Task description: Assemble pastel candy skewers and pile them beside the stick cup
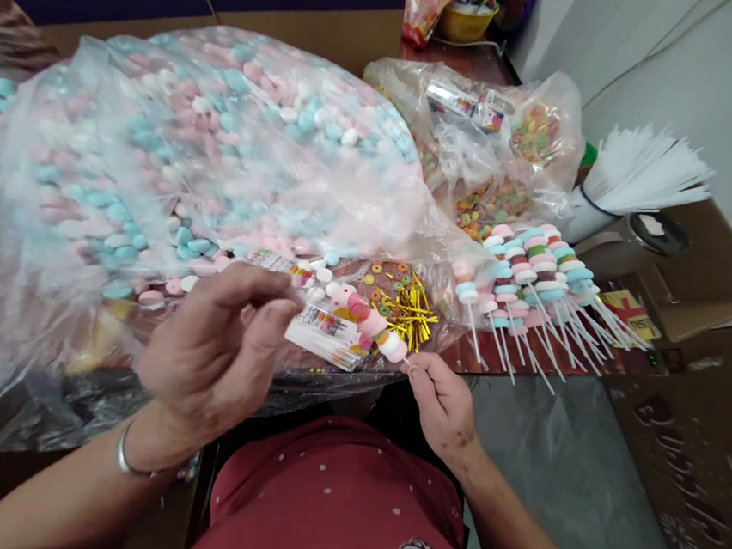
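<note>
My right hand [441,403] pinches the white stick of a marshmallow skewer [391,344], which points up and left over the table. Pink, white and coloured pieces are threaded along it. Red and yellow print shows at its upper end; I cannot tell whether this is a wrapper around it. My left hand [217,346] is raised left of the skewer, thumb and forefinger together; anything between them is too unclear to name. Beneath lies a stack of printed plastic sleeves [327,335]. Gold twist ties [412,313] lie beside the skewer, near some small ring candies [378,280].
A big clear bag of pink, blue and white marshmallows [223,140] covers the left side. Finished skewers [528,268] are piled at right, sticks over the table edge. Behind them stand a container of white sticks [648,172], a lidded mug [621,243] and a bag of ring candies [496,201].
</note>
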The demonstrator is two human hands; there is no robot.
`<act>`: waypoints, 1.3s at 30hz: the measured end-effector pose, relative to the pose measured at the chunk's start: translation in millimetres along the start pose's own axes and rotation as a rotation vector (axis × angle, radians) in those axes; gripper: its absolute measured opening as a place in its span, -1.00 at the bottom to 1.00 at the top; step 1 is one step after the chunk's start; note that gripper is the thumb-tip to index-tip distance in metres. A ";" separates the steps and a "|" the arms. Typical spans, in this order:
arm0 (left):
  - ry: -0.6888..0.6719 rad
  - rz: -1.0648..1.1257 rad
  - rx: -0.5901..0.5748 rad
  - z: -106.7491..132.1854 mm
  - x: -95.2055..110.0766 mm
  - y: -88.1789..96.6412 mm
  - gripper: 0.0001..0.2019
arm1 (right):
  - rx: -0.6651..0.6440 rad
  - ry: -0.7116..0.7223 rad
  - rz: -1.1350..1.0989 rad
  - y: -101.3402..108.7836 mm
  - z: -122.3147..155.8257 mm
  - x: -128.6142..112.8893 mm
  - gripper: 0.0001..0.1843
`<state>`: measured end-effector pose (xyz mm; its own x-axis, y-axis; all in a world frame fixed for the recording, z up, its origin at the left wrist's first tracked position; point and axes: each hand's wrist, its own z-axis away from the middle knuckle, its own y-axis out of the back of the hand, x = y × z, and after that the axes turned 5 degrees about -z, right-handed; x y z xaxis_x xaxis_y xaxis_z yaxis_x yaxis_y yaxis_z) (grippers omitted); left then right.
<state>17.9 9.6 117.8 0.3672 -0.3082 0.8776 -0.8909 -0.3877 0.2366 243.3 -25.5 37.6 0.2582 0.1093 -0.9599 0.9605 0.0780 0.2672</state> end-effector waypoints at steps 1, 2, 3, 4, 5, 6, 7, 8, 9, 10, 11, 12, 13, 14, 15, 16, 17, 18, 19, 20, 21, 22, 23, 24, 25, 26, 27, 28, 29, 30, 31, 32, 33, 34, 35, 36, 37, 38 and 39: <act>0.052 0.013 0.070 7.2 -6.7 0.7 -0.88 | 0.008 0.010 0.009 -1.7 0.1 1.5 -0.72; 0.124 0.045 0.083 12.8 -14.1 0.2 -0.86 | 0.013 0.022 0.017 -3.2 0.1 2.7 -0.72; 0.213 0.092 0.045 16.8 -21.2 -1.5 -0.81 | 0.015 0.033 0.023 -4.4 -0.1 3.5 -0.73; 0.325 0.161 -0.011 19.1 -27.5 -4.3 -0.74 | 0.016 0.047 0.029 -5.6 -0.3 4.1 -0.73; 0.429 0.241 -0.064 20.0 -32.4 -8.0 -0.66 | 0.016 0.063 0.035 -6.8 -0.5 4.5 -0.74; 0.516 0.321 -0.098 19.8 -35.7 -12.2 -0.59 | 0.015 0.081 0.043 -8.0 -0.6 4.8 -0.75; 0.572 0.400 -0.098 18.8 -37.6 -16.9 -0.55 | 0.013 0.100 0.052 -9.3 -0.7 5.0 -0.76; 0.599 0.468 -0.075 17.5 -38.3 -21.6 -0.54 | 0.012 0.118 0.063 -10.5 -0.7 5.0 -0.76; 0.603 0.519 -0.041 16.1 -38.4 -26.2 -0.55 | 0.009 0.134 0.074 -11.7 -0.6 5.0 -0.77; 0.587 0.551 0.000 15.1 -38.2 -30.4 -0.58 | 0.008 0.146 0.085 -12.8 -0.5 4.9 -0.77; 0.557 0.562 0.038 14.6 -38.3 -34.1 -0.61 | 0.009 0.155 0.093 -13.8 -0.4 4.7 -0.77; 0.519 0.552 0.070 14.9 -39.0 -37.2 -0.65 | 0.014 0.162 0.098 -14.9 -0.1 4.5 -0.77; 0.470 0.521 0.098 15.9 -40.2 -39.7 -0.69 | 0.021 0.165 0.101 -16.1 0.3 4.3 -0.77; 0.416 0.474 0.121 17.6 -42.0 -41.6 -0.73 | 0.029 0.163 0.102 -17.6 0.8 4.1 -0.78; 0.363 0.419 0.138 19.8 -44.1 -43.2 -0.77 | 0.038 0.157 0.104 -19.3 1.4 3.9 -0.78; 0.317 0.365 0.147 22.2 -46.1 -44.5 -0.80 | 0.051 0.147 0.106 -21.3 2.0 3.6 -0.78; 0.283 0.319 0.153 24.5 -47.8 -45.8 -0.81 | 0.063 0.138 0.109 -23.7 2.6 3.3 -0.78; 0.265 0.286 0.157 26.4 -49.0 -47.1 -0.80 | 0.073 0.132 0.112 -26.2 3.2 3.0 -0.79; 0.261 0.269 0.158 27.9 -49.4 -48.3 -0.77 | 0.082 0.132 0.114 -28.7 3.7 2.6 -0.79; 0.265 0.268 0.159 28.9 -49.2 -49.5 -0.71 | 0.087 0.139 0.115 -31.1 4.1 2.3 -0.79; 0.274 0.277 0.158 29.3 -48.6 -50.5 -0.65 | 0.090 0.151 0.116 -33.2 4.4 2.1 -0.80; 0.278 0.292 0.155 29.6 -47.7 -51.0 -0.60 | 0.091 0.165 0.116 -34.9 4.6 2.0 -0.80; 0.278 0.305 0.152 29.9 -46.8 -51.1 -0.55 | 0.091 0.178 0.115 -36.0 4.8 2.2 -0.80; 0.269 0.312 0.150 30.6 -46.0 -50.5 -0.54 | 0.094 0.189 0.114 -36.6 5.0 2.7 -0.80; 0.254 0.312 0.153 32.2 -45.5 -49.3 -0.54 | 0.097 0.196 0.111 -36.8 5.1 3.5 -0.80; 0.239 0.306 0.154 34.9 -45.5 -47.6 -0.55 | 0.097 0.200 0.108 -36.6 5.2 4.5 -0.80; 0.221 0.297 0.153 38.7 -45.9 -45.4 -0.58 | 0.098 0.201 0.103 -36.3 5.2 5.7 -0.80; 0.199 0.290 0.150 43.5 -47.0 -43.1 -0.62 | 0.099 0.203 0.097 -36.0 5.0 6.9 -0.80; 0.185 0.285 0.142 48.9 -48.6 -40.7 -0.67 | 0.099 0.203 0.092 -35.7 4.7 8.0 -0.80; 0.181 0.289 0.129 54.1 -50.8 -38.4 -0.73 | 0.102 0.204 0.086 -35.6 4.3 8.9 -0.80; 0.194 0.307 0.111 58.5 -53.4 -36.3 -0.77 | 0.102 0.205 0.081 -35.6 3.7 9.4 -0.80; 0.230 0.340 0.093 61.1 -56.2 -34.4 -0.77 | 0.102 0.207 0.076 -35.8 3.0 9.5 -0.81; 0.289 0.391 0.081 61.4 -58.9 -32.8 -0.75 | 0.099 0.206 0.074 -36.1 2.3 9.2 -0.80; 0.364 0.462 0.075 59.0 -61.1 -31.5 -0.70 | 0.095 0.205 0.073 -36.6 1.5 8.5 -0.80; 0.441 0.552 0.076 53.9 -62.7 -30.4 -0.63 | 0.090 0.204 0.073 -37.3 0.8 7.6 -0.79; 0.510 0.650 0.080 46.5 -63.4 -29.6 -0.55 | 0.085 0.205 0.073 -38.1 0.2 6.6 -0.79; 0.565 0.751 0.085 37.4 -63.0 -29.0 -0.49 | 0.080 0.207 0.073 -39.1 -0.3 5.7 -0.79; 0.609 0.839 0.077 27.5 -61.6 -28.7 -0.45 | 0.077 0.212 0.073 -40.2 -0.7 5.0 -0.79; 0.639 0.910 0.060 17.5 -59.5 -28.7 -0.43 | 0.073 0.219 0.070 -41.5 -0.9 4.6 -0.79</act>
<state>26.4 23.9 51.5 -0.6371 -0.0016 0.7708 -0.7371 -0.2909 -0.6099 204.4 -27.3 22.1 0.3034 0.3249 -0.8958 0.9480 -0.0081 0.3181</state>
